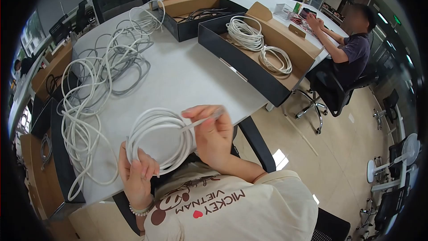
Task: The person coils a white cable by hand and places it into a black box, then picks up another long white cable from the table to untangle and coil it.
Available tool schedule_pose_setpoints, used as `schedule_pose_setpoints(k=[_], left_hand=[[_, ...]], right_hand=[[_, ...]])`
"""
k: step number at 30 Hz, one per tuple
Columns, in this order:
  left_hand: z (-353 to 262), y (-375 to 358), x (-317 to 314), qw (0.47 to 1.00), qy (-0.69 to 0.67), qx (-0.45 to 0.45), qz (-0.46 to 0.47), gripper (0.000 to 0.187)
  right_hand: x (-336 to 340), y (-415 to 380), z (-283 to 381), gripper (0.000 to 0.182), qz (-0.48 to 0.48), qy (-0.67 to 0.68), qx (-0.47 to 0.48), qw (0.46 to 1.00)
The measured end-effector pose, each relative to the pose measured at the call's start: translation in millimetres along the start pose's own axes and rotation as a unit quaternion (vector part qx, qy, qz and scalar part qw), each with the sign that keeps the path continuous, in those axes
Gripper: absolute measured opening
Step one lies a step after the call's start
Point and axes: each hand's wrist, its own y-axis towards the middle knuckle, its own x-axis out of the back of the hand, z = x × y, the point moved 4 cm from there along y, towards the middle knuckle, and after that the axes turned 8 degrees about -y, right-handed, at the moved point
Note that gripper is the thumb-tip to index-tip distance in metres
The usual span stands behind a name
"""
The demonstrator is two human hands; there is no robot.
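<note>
Near the table's front edge, my left hand (pixel 137 174) grips the lower left side of a coiled white cable (pixel 188 145). Its thumb and fingers close around the loops. To the right of the coil, my right hand (pixel 215 140) pinches the cable's free end (pixel 196 123), which leads out from the loops and has a clear plug at its tip. The fingertips there are slightly blurred. Loose white cable (pixel 87 136) lies tangled on the table left of my hands, with grey cable (pixel 132 90) mixed in farther back.
An open box (pixel 243 73) with coiled white cables stands at the table's right edge. Behind it another box (pixel 185 29) holds black cables. More boxes (pixel 51 151) stand along the left side. A person (pixel 350 53) sits at the far right, handling things on the table.
</note>
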Motion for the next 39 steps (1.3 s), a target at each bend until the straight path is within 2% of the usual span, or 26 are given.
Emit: schedule_pose_setpoints(k=[2, 4, 5, 7, 9, 11, 16, 18, 19, 20, 21, 22, 23, 25, 26, 27, 28, 29, 31, 32, 34, 35, 36, 37, 38, 39], left_hand=[[2, 0, 3, 1.000, -0.009, -0.007, -0.018, 0.040], [2, -1, 18, 0.981, -0.151, -0.034, -0.119, 0.041], [2, -2, 20, 0.980, -0.152, -0.033, -0.120, 0.041], [0, -3, 10, 0.997, -0.051, -0.049, 0.026, 0.035], [-3, -4, 3, 0.996, -0.051, -0.033, 0.059, 0.035], [-4, -6, -1, 0.995, -0.045, -0.015, 0.089, 0.038], [-1, -9, 3, 0.989, -0.073, 0.021, 0.123, 0.043], [-1, -8, 7, 0.985, -0.090, 0.010, 0.147, 0.045], [-2, -8, 6, 0.980, -0.107, -0.002, 0.170, 0.049], [-3, -10, 4, 0.979, -0.109, -0.003, 0.172, 0.049], [-3, -10, 7, 0.989, -0.113, 0.027, 0.093, 0.044], [-3, -11, 9, 0.991, -0.117, 0.057, 0.017, 0.040], [-4, -10, 2, 0.990, -0.122, 0.059, 0.031, 0.040], [0, -9, -4, 0.996, -0.022, 0.076, -0.038, 0.042], [4, -10, 0, 0.996, -0.024, 0.080, -0.017, 0.042], [8, -11, 0, 0.996, -0.029, 0.084, -0.003, 0.042], [10, -12, 7, 0.994, -0.029, 0.062, -0.079, 0.042], [10, -15, 16, 0.986, -0.028, 0.039, -0.158, 0.042], [12, -13, 20, 0.985, -0.031, 0.007, -0.172, 0.044], [10, -12, 13, 0.980, 0.005, -0.020, -0.197, 0.044], [6, -10, 12, 0.973, 0.042, -0.050, -0.221, 0.045], [6, -8, 12, 0.983, 0.058, -0.037, -0.168, 0.045], [7, -7, 10, 0.990, 0.076, -0.022, -0.115, 0.046], [7, -7, 10, 0.990, 0.077, -0.022, -0.113, 0.046], [8, -5, 8, 0.991, 0.085, -0.012, -0.097, 0.046], [8, -4, 7, 0.992, 0.094, -0.003, -0.082, 0.047]], right_hand=[[11, 15, 16, 0.011, -0.030, 0.059, 0.010, 0.998], [20, 27, 26, 0.009, -0.051, 0.152, -0.013, 0.987], [23, 28, 23, 0.009, -0.052, 0.151, -0.014, 0.987], [24, 27, 8, 0.010, -0.020, 0.072, -0.073, 0.995], [15, 24, -2, 0.013, -0.031, 0.052, -0.084, 0.995], [8, 16, -16, 0.018, 0.002, 0.001, -0.187, 0.982], [-1, 13, -23, 0.006, 0.088, -0.130, -0.199, 0.967], [-6, 10, -24, 0.008, 0.199, -0.168, -0.264, 0.929], [-3, 11, -22, 0.008, 0.199, -0.170, -0.263, 0.929], [-9, 7, -22, 0.011, 0.323, -0.092, -0.281, 0.899], [-14, 2, -19, 0.014, 0.440, -0.014, -0.292, 0.849], [-16, 1, -14, 0.018, 0.484, -0.001, -0.284, 0.828], [-10, 1, -18, 0.018, 0.480, -0.012, -0.277, 0.832], [-4, -8, -22, 0.025, 0.553, 0.156, -0.209, 0.792], [-5, -12, -24, 0.025, 0.550, 0.140, -0.202, 0.798], [-8, -18, -24, 0.036, 0.524, 0.228, -0.223, 0.790], [-10, -18, -19, 0.048, 0.493, 0.317, -0.242, 0.773], [-14, -15, -12, 0.048, 0.491, 0.312, -0.237, 0.778], [-28, -3, 0, 0.071, 0.381, 0.375, -0.336, 0.775], [-27, -4, 1, 0.071, 0.384, 0.374, -0.335, 0.775], [-18, -4, -5, 0.081, 0.300, 0.097, -0.237, 0.919], [-19, -8, -7, 0.081, 0.302, 0.097, -0.235, 0.919], [-16, -9, -7, 0.079, 0.268, -0.015, -0.169, 0.948], [-13, -9, -5, 0.078, 0.229, -0.126, -0.100, 0.960], [-12, -9, -6, 0.078, 0.228, -0.126, -0.100, 0.960], [-10, -9, -4, 0.071, 0.231, -0.205, -0.041, 0.950]])
